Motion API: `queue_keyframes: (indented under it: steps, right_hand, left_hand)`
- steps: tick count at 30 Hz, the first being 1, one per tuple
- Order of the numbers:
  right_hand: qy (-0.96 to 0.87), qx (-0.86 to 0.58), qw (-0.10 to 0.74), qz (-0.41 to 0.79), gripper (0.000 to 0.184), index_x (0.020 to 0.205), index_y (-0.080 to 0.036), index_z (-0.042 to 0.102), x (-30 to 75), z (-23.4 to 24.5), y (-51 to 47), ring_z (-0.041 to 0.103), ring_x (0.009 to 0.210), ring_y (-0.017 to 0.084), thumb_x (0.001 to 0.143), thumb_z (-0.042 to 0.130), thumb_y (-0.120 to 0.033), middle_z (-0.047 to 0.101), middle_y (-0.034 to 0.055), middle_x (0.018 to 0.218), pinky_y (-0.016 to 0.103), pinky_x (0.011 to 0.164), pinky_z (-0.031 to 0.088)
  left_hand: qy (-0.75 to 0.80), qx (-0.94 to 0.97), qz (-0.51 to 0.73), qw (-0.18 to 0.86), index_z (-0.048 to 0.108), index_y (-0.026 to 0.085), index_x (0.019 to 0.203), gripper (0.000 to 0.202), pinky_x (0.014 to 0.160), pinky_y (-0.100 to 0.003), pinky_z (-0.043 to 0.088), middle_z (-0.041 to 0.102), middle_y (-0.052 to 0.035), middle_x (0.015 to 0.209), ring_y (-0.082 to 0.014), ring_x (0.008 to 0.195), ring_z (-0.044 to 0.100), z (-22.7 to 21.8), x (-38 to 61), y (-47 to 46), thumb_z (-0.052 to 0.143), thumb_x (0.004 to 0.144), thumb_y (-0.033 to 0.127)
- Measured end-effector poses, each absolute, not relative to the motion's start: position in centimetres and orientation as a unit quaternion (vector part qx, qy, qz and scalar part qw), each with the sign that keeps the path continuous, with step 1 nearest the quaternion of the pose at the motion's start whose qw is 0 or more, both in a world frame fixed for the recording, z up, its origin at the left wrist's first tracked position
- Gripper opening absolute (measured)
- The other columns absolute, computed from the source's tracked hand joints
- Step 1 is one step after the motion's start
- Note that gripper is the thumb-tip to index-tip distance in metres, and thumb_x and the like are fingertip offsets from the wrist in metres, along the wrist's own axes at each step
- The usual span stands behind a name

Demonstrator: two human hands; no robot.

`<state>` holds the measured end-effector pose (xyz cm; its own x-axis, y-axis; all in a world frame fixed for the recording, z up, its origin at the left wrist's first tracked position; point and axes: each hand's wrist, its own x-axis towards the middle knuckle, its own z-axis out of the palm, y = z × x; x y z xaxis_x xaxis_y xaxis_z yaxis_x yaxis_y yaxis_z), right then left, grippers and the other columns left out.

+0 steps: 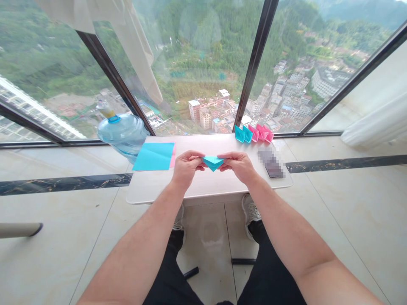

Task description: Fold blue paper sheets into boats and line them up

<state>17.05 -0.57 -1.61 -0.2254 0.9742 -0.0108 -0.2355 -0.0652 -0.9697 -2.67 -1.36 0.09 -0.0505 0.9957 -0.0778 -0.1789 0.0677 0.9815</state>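
A small folded blue paper (213,162), pointed at its lower edge, is held up over the white table (203,184). My left hand (188,166) pinches its left corner between thumb and fingers. On the opposite corner, my right hand (237,166) has the same kind of pinch. At the table's back right stand several finished folded paper boats, blue ones (243,134) on the left and pink ones (261,133) on the right. Flat blue paper sheets (154,156) lie at the left, with a pink sheet (173,155) peeking out beneath.
A phone (273,165), partly blurred out, lies at the table's right side. Behind the left end is a large clear blue water bottle (122,131). Tall windows with dark frames (256,63) rise behind the table. My shoes (251,209) are under its front edge.
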Motion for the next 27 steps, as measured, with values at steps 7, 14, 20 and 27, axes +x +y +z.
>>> queue_keyframes:
  steps: [7,14,20,27]
  right_hand:
    - [-0.461,-0.37,0.496,0.636,0.018,0.083,-0.018,0.081,17.26,-1.45,-0.59,0.072,0.064,0.017,0.066,0.075,-0.021,0.075,0.0033,0.07,0.031,0.067,0.063]
    - [-0.456,-0.367,0.5,0.638,0.018,0.082,-0.018,0.081,17.29,-1.43,-0.6,0.072,0.065,0.018,0.066,0.073,-0.019,0.076,0.0037,0.072,0.031,0.066,0.063]
    - [-0.471,-0.363,0.497,0.632,0.019,0.081,-0.019,0.082,17.24,-1.18,-0.75,0.072,0.069,0.018,0.065,0.071,-0.017,0.076,0.0042,0.075,0.031,0.069,0.062]
    - [-0.506,-0.381,0.488,0.6,0.018,0.081,-0.018,0.081,17.41,-1.25,-0.76,0.071,0.068,0.018,0.071,0.077,-0.031,0.076,0.0052,0.075,0.034,0.07,0.062]
  left_hand:
    - [0.442,0.408,0.544,0.585,0.069,0.015,0.078,0.02,0.055,-0.026,0.052,0.071,-0.0026,0.064,-0.019,0.061,0.071,-0.27,-3.11,-1.28,0.075,0.061,0.023]
    - [0.435,0.392,0.549,0.596,0.07,0.014,0.077,0.018,0.054,-0.027,0.052,0.071,-0.0039,0.063,-0.02,0.061,0.071,-0.23,-3.06,-1.29,0.072,0.06,0.02]
    - [0.44,0.382,0.554,0.594,0.069,0.014,0.074,0.015,0.052,-0.025,0.051,0.069,-0.0035,0.06,-0.0184,0.058,0.07,-0.04,-3.01,-1.38,0.067,0.06,0.019]
    - [0.457,0.448,0.545,0.541,0.066,0.015,0.075,0.025,0.051,-0.025,0.051,0.068,-0.0004,0.063,-0.0165,0.059,0.068,-0.31,-2.79,-1.28,0.082,0.062,0.03]
